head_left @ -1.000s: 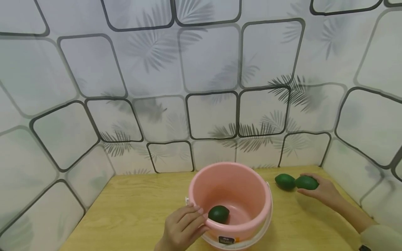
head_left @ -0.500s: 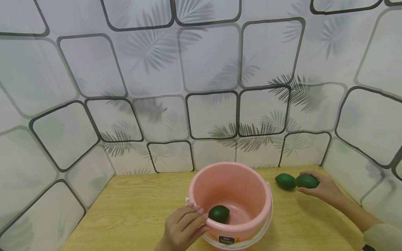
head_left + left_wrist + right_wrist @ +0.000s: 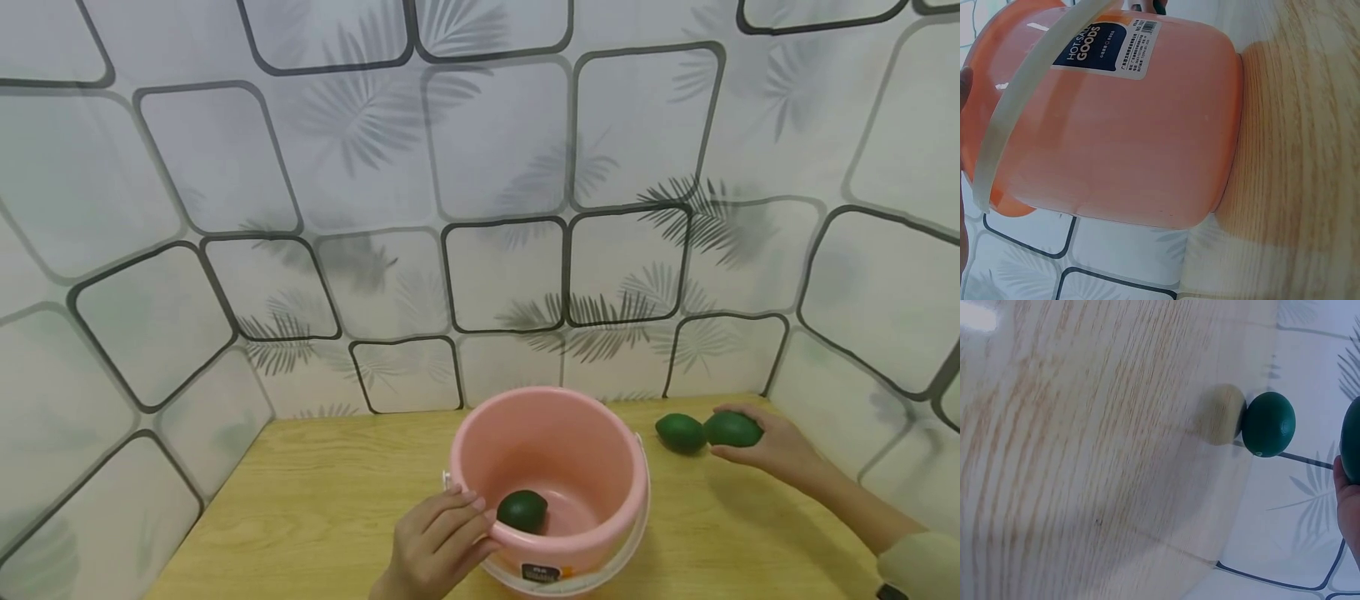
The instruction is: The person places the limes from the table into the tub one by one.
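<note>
A pink bucket (image 3: 555,467) with a white handle stands upright on the table; the left wrist view shows the bucket's wall (image 3: 1122,137) and label. My left hand (image 3: 438,537) holds the near-left part of its rim, fingers over the edge. Inside, a dark green avocado (image 3: 522,512) lies on the bottom. To the right, my right hand (image 3: 776,450) grips a second avocado (image 3: 732,429) between thumb and fingers. This one is just off the table, at the right edge of the right wrist view. Beside it a third avocado (image 3: 1269,424) rests on the table.
The wooden table (image 3: 337,500) runs back to a patterned wall covering (image 3: 510,275), which also closes off both sides. The bucket's white handle (image 3: 637,533) hangs down around its front right side.
My right hand has risen slightly with the avocado it grips. My left hand, the bucket and the other avocados have stayed where they were.
</note>
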`<state>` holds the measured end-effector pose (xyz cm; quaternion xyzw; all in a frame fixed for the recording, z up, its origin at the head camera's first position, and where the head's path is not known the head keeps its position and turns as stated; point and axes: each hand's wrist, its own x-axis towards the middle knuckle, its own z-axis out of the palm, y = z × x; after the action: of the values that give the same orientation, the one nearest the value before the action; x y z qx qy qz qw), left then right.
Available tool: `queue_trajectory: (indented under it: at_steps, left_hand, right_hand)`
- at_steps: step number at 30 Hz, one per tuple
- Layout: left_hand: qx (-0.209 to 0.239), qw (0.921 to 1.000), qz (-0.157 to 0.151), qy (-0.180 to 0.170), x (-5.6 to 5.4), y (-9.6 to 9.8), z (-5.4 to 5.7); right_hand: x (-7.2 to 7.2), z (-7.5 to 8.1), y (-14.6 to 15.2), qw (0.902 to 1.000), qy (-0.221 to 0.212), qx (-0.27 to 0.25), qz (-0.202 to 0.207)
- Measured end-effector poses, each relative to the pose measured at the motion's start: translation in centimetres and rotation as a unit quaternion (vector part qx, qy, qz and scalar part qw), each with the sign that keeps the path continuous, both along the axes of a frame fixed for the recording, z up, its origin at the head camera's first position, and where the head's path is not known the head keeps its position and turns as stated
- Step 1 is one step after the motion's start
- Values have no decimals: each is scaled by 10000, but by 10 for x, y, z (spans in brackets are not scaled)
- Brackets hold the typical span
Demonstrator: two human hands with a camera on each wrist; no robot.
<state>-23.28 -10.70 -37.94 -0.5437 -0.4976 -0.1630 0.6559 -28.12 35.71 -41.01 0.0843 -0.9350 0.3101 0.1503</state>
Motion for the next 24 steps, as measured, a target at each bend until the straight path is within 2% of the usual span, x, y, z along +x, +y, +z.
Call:
queue_trajectory:
  at_steps: [5,13,24]
  left_hand:
    - [16,10000,-15,-22,0,-1,1]
    - [3,10000,-9,3,-1,0,1]
    - [24,10000,-23,14,-2,0,0]
  right_hand:
    - [1,3,-1,9999,-19,-39,126]
    - [5,14,-1,9986,448,98,277]
    - [11,33,-6,9985,231,-3,488]
